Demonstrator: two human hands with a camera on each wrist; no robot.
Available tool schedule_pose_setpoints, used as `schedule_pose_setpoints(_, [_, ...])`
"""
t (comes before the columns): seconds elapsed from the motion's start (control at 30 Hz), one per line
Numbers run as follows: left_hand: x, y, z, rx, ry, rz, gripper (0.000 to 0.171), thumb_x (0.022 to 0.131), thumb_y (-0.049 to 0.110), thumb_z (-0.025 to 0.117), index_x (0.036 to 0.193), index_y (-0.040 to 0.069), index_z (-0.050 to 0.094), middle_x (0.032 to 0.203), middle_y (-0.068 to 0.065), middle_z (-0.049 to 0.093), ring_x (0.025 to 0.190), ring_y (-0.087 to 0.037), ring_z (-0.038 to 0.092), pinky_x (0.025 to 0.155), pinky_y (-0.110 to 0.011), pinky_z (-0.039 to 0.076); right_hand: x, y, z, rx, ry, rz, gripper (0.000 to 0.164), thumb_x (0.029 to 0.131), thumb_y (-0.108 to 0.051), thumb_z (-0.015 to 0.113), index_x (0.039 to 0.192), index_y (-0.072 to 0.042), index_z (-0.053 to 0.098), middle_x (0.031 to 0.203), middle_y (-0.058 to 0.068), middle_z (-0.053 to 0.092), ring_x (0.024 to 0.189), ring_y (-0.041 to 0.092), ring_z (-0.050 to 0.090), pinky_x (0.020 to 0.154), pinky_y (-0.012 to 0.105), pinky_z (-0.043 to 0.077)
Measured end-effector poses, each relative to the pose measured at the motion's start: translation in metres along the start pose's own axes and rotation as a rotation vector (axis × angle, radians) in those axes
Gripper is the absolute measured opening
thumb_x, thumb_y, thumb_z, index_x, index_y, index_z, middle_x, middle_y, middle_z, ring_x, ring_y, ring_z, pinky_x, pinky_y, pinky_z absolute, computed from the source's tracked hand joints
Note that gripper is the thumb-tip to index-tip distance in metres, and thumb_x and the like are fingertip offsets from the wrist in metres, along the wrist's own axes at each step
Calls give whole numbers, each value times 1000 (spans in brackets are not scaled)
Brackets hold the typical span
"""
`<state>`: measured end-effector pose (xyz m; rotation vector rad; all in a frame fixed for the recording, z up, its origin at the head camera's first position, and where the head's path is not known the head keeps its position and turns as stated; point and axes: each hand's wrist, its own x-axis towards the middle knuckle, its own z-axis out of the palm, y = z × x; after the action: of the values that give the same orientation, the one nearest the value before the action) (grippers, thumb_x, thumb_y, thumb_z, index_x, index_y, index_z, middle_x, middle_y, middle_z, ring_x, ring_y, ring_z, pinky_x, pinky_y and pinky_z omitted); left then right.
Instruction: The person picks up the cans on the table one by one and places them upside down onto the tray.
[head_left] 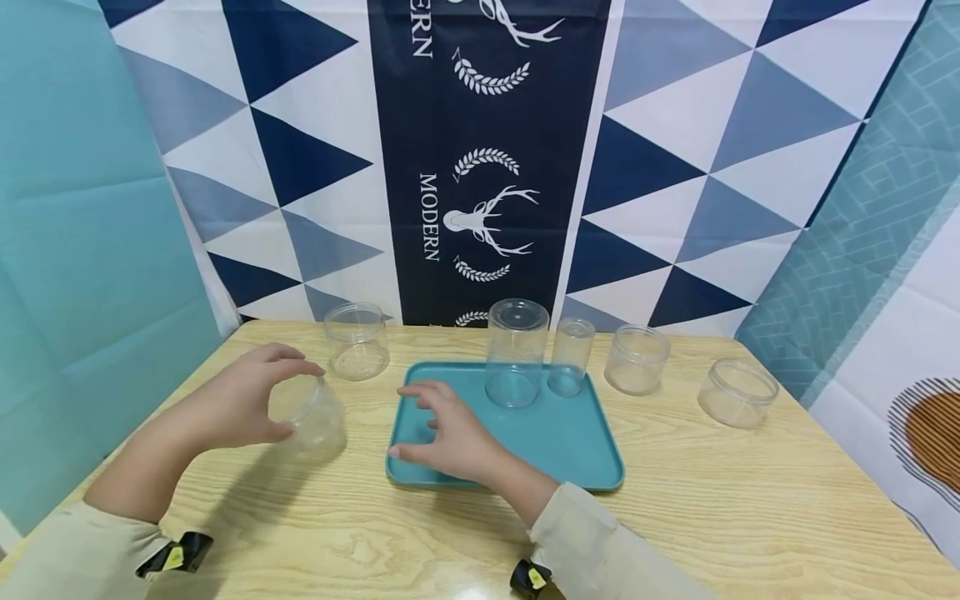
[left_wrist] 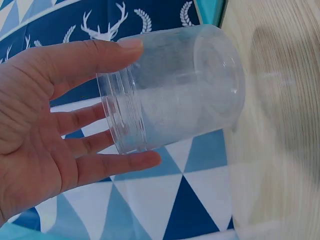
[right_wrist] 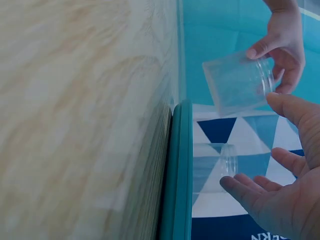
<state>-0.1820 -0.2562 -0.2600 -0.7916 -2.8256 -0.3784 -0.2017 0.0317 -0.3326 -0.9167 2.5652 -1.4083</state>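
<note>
My left hand (head_left: 258,396) grips a clear plastic jar (left_wrist: 172,90) by its threaded rim, thumb on one side and fingers on the other. The jar is tilted, its base close over the wooden table left of the teal tray (head_left: 573,458). Over the tray's left part, my right hand (head_left: 453,437) has its fingers spread and relaxed, holding nothing. A tall clear jar (head_left: 516,354) and a narrow clear jar (head_left: 572,358) stand toward the tray's back.
Behind the held jar stands another clear jar (head_left: 357,342). To the right of the tray are a short clear jar (head_left: 637,360) and a low, wide one (head_left: 738,393). A patterned cloth (head_left: 315,167) hangs at the table's back edge.
</note>
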Motion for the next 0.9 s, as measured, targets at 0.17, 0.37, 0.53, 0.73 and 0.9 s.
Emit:
schedule_pose_setpoints(0.17, [7,11,2,-11,23,59,66,64,10,90,125,11,63,124,-19,54,114,-42,51,88,-57,49,-6,4,-6,18,19,12,68,83,-24,79,142,-13,47,148,9,36,127,30,48,97,42,49])
schedule_pose_setpoints(0.37, [15,23,7,-33,33,106,68,63,9,90,125,12,63,126,-16,54,114,-39,52,88,-57,50,-14,5,-10,157,45,120,64,82,-27,80,139,-22,51,143,6,41,122,32,53,90,38,53])
schedule_pose_setpoints(0.53, [20,35,7,-30,27,144,68,63,10,91,125,15,63,128,-17,54,116,-40,52,88,-57,50,-19,4,-11,281,72,204,62,82,-26,80,138,-19,53,142,3,47,121,29,53,89,39,53])
schedule_pose_setpoints(0.73, [23,47,9,-35,36,195,68,63,10,91,125,16,63,129,-15,53,122,-40,48,92,-56,49,-24,3,-10,463,93,241,58,88,-20,74,140,-12,50,144,13,43,118,27,55,92,41,52])
schedule_pose_setpoints(0.9, [26,52,16,-35,84,238,70,61,10,92,125,17,63,130,-13,54,124,-37,47,94,-54,48,-26,5,-9,703,116,239,55,93,-15,63,142,-1,43,144,23,36,116,29,55,93,42,52])
